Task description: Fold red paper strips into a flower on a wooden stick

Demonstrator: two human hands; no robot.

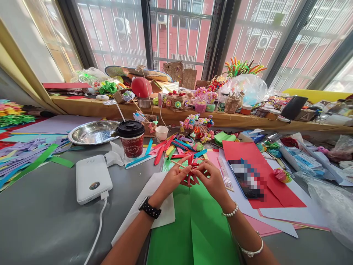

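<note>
My left hand [175,177], with a black dotted watch on the wrist, is closed around a red paper flower [190,179] made of folded strips. A thin pale stick [178,163] pokes out to the left by the left fingers; whether it joins the flower is hidden. From the right, my right hand [209,177] pinches one of the flower's red petals between thumb and fingers. Both hands are above a green paper sheet [190,224]. Cut strips of red paper [160,154] and other colours lie just beyond them.
A white power bank [93,178] with its cable lies at left, near a lidded cup [131,141] and a metal plate [93,133]. At right, a phone [244,180] rests on red paper [286,191]. Crafts crowd the window ledge [116,110].
</note>
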